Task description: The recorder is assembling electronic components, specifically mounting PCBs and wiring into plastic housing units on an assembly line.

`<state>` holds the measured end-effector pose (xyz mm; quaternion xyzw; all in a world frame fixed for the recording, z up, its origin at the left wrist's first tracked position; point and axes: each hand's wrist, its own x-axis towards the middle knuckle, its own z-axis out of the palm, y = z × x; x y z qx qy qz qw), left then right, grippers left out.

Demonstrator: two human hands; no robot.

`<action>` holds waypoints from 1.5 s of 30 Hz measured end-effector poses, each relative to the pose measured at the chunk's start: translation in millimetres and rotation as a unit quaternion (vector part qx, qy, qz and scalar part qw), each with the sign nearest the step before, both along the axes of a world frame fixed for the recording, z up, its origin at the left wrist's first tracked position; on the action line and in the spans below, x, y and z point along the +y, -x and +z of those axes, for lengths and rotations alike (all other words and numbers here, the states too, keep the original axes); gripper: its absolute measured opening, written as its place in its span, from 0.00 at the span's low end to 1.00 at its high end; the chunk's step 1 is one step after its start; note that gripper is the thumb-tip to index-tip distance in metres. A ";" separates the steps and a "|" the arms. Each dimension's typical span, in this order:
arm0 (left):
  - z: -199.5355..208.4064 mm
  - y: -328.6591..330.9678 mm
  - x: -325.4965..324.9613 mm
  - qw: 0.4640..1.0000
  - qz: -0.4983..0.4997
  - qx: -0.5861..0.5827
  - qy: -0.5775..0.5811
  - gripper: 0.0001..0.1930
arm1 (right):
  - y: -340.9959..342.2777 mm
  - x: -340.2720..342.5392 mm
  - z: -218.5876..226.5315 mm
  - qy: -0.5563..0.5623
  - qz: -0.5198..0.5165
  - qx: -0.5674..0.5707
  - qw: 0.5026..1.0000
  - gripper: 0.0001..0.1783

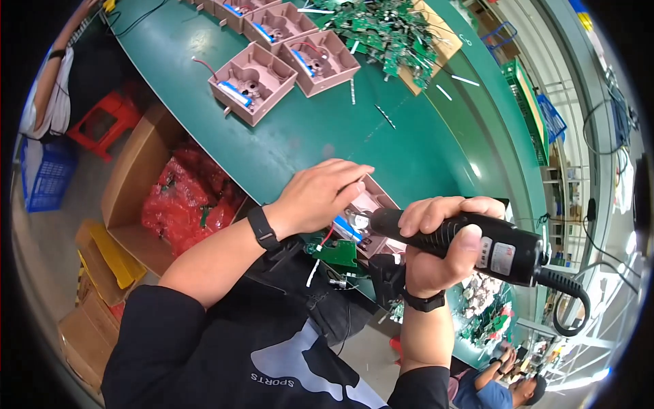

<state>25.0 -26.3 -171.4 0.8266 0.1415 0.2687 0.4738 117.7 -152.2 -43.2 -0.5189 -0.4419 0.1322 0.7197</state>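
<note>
My right hand (pixel 446 238) is wrapped round a black corded electric screwdriver (pixel 470 247), its nose pointing left into a pink plastic housing (pixel 371 194). A blue cylindrical battery (pixel 348 228) with a red wire lies in that housing, beside a round metal part. The screwdriver's tip is hard to make out against these parts. My left hand (pixel 320 194) lies over the housing's left wall, fingers together, gripping its edge. Close to my body, a green circuit board (pixel 338 252) sits by the housing.
Several similar pink housings (pixel 253 83) with blue batteries stand at the far left of the green table (pixel 340 136). Green circuit boards (pixel 381 34) are heaped at the back. A cardboard box (pixel 133 184) with red plastic bags is at the left. Other people are nearby.
</note>
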 end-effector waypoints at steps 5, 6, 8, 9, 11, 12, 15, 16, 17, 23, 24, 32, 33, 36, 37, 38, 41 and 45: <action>-0.3 3.0 0.9 1.000 -0.011 0.013 0.025 0.19 | 0.1 4.8 -19.0 0.016 0.010 0.011 1.000 0.23; -0.8 3.6 1.3 1.000 0.000 0.007 0.017 0.19 | 0.7 5.5 -20.7 0.020 0.009 0.013 1.000 0.23; -2.2 5.6 1.9 1.000 0.022 -0.005 0.000 0.18 | 4.6 7.7 -22.5 0.032 0.028 0.016 0.999 0.22; -1.6 3.9 1.9 1.000 0.018 -0.006 0.000 0.18 | 4.5 7.8 -21.9 0.036 0.037 0.014 0.999 0.22; 1.3 2.1 2.6 1.000 0.015 0.000 0.000 0.18 | 3.9 7.0 -22.2 0.034 0.018 0.019 0.999 0.22; 3.9 1.0 2.8 1.000 0.011 0.002 -0.002 0.18 | 3.3 6.1 -22.3 0.032 0.001 0.026 0.999 0.21; 6.2 -10.5 -1.5 1.000 -0.010 0.002 -0.004 0.18 | -3.9 3.8 -20.1 0.045 -0.045 0.045 0.997 0.20; 5.8 -15.8 -2.3 0.999 -0.032 0.001 -0.003 0.19 | -2.9 1.2 -17.3 0.069 -0.072 0.063 0.993 0.19; 1.0 -12.7 -0.2 0.999 -0.038 -0.003 -0.002 0.20 | 3.8 -0.3 -12.0 0.056 -0.105 0.053 0.991 0.19; 21.6 13.0 11.4 0.983 0.000 -0.006 0.181 0.21 | 4.3 -108.2 47.0 -0.052 -0.090 0.102 0.989 0.17; 40.0 22.4 8.2 0.986 0.019 -0.012 0.163 0.21 | 0.5 -136.6 51.8 -0.062 -0.124 0.096 0.986 0.17; 91.9 15.5 -89.9 0.981 -0.100 0.051 -0.157 0.28 | -96.6 -293.2 3.0 0.070 -0.485 0.144 0.860 0.15; 88.4 10.0 -100.0 0.974 -0.097 0.081 -0.186 0.31 | -104.7 -298.4 -4.2 0.084 -0.475 0.173 0.858 0.15; 84.3 4.6 -118.9 0.953 -0.080 0.149 -0.250 0.36 | -126.2 -304.8 -24.0 0.110 -0.442 0.238 0.858 0.15; 83.8 2.5 -123.5 0.951 -0.077 0.159 -0.253 0.38 | -134.3 -306.0 -32.1 0.106 -0.428 0.255 0.861 0.15; 83.3 0.6 -127.7 0.949 -0.072 0.171 -0.256 0.39 | -141.7 -306.2 -39.4 0.103 -0.413 0.272 0.863 0.14; 80.6 -5.4 -141.5 0.944 -0.053 0.183 -0.271 0.43 | -162.4 -299.6 -51.0 0.092 -0.365 0.300 0.876 0.13; 78.6 -12.5 -160.7 0.936 -0.023 0.181 -0.301 0.48 | -176.8 -297.2 -70.6 0.080 -0.308 0.307 0.897 0.19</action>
